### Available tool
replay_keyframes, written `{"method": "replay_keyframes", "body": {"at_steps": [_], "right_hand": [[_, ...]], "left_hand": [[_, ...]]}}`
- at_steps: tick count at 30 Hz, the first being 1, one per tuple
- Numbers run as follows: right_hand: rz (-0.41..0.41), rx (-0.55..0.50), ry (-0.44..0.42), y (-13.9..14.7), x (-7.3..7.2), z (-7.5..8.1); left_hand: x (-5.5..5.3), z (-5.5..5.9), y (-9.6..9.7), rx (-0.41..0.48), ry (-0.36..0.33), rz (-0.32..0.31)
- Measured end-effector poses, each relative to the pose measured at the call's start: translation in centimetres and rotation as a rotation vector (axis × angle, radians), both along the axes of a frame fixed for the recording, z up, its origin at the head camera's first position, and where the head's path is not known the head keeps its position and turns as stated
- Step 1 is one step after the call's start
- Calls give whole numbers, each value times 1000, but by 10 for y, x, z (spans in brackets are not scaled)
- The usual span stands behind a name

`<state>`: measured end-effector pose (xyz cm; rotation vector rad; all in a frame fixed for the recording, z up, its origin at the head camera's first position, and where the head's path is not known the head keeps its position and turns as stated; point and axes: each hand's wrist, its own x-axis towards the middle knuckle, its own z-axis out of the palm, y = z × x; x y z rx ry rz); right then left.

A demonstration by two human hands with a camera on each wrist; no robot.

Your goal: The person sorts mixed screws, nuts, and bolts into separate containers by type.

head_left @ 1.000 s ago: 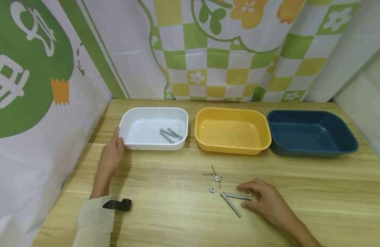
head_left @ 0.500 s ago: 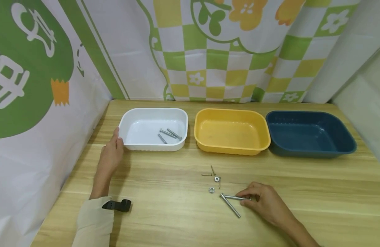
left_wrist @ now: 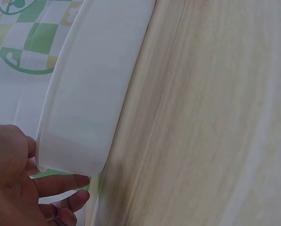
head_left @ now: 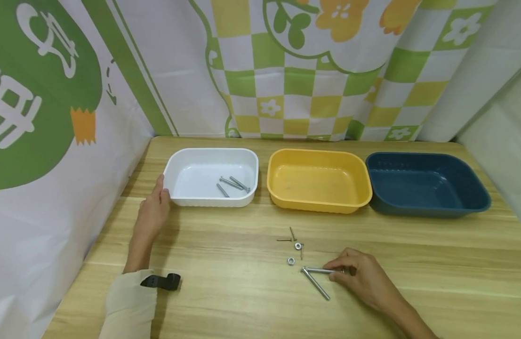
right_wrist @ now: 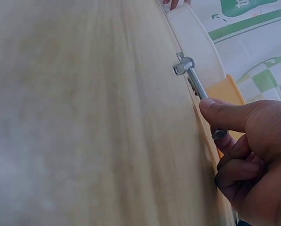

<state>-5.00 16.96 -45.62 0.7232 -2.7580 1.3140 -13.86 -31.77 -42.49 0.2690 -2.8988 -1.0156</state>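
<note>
At the left end of the white plastic bin (head_left: 210, 201), my left hand (head_left: 153, 214) holds the rim, the thumb at the rim and the fingers against the outer wall in the left wrist view. Inside that bin lie several steel bolts (head_left: 231, 183). My right hand (head_left: 366, 278) pinches a long steel bolt (head_left: 319, 270) near its head between thumb and fingers; the right wrist view shows its shank (right_wrist: 197, 84) past the thumb. Another long bolt (head_left: 316, 284) lies slantwise on the table, its head by the pinched bolt's tip. Close by are two nuts (head_left: 291, 261) and three small screws (head_left: 302, 251).
A yellow bin (head_left: 319, 205) stands right of the white one, and a dark blue bin (head_left: 429, 210) beside it at the far right. Patterned cloth (head_left: 298, 94) hangs behind the wooden table (head_left: 226, 282). A black strap (head_left: 160, 281) sits at the left wrist.
My right thumb and fingers have closed onto the long bolt, which shifted slightly. One bolt in the white bin slid toward its front wall. The left hand stays put.
</note>
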Motion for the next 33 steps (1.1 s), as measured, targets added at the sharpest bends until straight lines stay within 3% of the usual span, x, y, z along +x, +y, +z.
{"method": "replay_keyframes", "body": {"at_steps": [8, 14, 21, 33], "right_hand": [[-30, 24, -10, -2, -5, 5], [-41, 34, 29, -1, -10, 7], [-53, 21, 40, -8, -24, 13], [-72, 81, 42, -32, -55, 34]], "left_hand": [[-2, -1, 2, 9, 1, -3], [-2, -1, 1, 10, -1, 1], [0, 0, -1, -1, 26, -9], [0, -2, -1, 21, 2, 12]]}}
